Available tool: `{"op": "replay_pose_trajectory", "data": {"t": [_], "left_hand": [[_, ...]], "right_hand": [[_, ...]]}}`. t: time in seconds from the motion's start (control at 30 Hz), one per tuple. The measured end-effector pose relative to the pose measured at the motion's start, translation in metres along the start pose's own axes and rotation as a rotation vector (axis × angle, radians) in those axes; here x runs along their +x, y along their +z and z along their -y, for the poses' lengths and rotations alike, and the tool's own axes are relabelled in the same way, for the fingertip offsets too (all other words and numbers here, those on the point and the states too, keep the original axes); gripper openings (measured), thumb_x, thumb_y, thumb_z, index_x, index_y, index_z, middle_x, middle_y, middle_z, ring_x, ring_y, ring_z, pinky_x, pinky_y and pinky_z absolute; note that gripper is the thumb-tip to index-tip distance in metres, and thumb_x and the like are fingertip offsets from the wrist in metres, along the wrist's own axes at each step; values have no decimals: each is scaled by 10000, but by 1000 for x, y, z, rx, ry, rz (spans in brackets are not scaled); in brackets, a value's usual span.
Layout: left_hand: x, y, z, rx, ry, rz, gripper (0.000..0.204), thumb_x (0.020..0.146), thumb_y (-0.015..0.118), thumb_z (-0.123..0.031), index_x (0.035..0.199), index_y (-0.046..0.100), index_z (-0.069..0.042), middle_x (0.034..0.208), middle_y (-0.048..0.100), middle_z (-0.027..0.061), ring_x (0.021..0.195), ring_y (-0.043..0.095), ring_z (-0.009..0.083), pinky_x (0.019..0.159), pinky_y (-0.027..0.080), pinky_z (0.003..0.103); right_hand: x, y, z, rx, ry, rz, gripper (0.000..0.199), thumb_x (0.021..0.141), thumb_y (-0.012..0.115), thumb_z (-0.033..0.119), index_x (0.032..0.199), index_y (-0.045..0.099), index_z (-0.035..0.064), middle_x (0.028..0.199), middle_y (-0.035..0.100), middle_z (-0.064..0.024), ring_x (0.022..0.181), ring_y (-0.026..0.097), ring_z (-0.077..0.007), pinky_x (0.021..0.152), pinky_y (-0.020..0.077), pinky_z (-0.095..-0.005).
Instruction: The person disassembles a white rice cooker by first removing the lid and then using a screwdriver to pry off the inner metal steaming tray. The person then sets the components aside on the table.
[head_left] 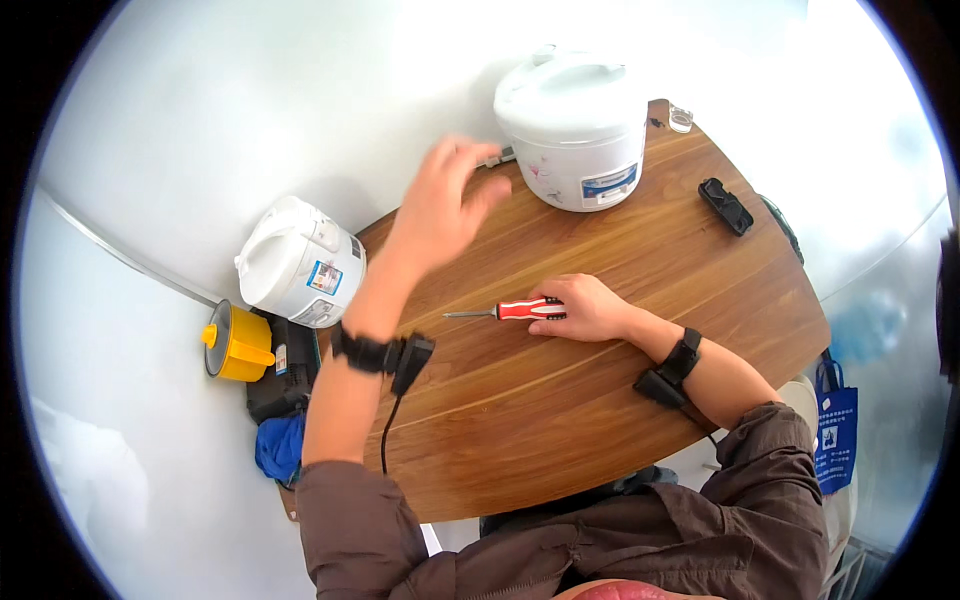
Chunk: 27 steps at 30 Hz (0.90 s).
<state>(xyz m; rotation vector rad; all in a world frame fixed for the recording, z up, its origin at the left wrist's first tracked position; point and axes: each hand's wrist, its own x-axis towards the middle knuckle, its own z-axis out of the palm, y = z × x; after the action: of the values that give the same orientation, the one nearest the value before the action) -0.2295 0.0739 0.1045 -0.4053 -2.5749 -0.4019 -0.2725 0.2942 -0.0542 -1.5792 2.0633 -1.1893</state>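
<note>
A screwdriver (pixel 522 309) with a red and white handle lies along the wooden table, its metal shaft pointing left. My right hand (pixel 588 308) is closed round the back end of that handle, low over the tabletop. My left hand (pixel 440 210) is raised to the left of the large white rice cooker (pixel 572 130), slightly blurred, with thumb and fingers apart and nothing visible in it. A gap shows between the left fingers and the cooker. The smaller white rice cooker (pixel 305 262) stands to the left of my left forearm.
A black case-like object (pixel 726 207) and a small clear item (pixel 680 119) lie on the right side of the wooden table (pixel 600 420). A yellow pot (pixel 240 343) and a blue cloth (pixel 280 447) sit at the left. A blue bag (pixel 836 430) hangs at the right.
</note>
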Motion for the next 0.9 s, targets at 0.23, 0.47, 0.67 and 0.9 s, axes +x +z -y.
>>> {"op": "replay_pose_trajectory", "data": {"t": [0.23,0.47,0.67,0.9], "left_hand": [[109,81,41,0,-158,-307,532,979,668,-406,1338,618,-17,1274,652,163,1205,576,358,1010,471,464],[124,81,44,-210,-383,-186,459,899,762,-376,1176,721,-12,1202,681,209,1058,643,328,935,521,443],[94,57,13,-166,-456,-121,453,870,808,-358,1117,702,6,1136,700,210,978,685,281,872,552,402],[21,3,10,-59,-524,-49,397,914,737,-279,1176,636,1,1119,714,183,1006,688,284,893,535,404]], "right_hand": [[0,-4,-9,149,42,-40,480,865,781,443,1074,722,15,873,718,-208,845,687,-397,770,536,-455],[-4,-10,-14,258,47,-49,478,860,787,436,1072,724,13,888,728,-203,846,692,-377,777,539,-440],[-3,-7,-21,186,3,-45,479,850,790,437,1067,725,15,888,732,-203,855,695,-381,780,540,-443],[-7,-7,-10,103,-91,95,440,813,814,406,1065,738,53,933,735,-168,904,696,-361,796,545,-442]]}}
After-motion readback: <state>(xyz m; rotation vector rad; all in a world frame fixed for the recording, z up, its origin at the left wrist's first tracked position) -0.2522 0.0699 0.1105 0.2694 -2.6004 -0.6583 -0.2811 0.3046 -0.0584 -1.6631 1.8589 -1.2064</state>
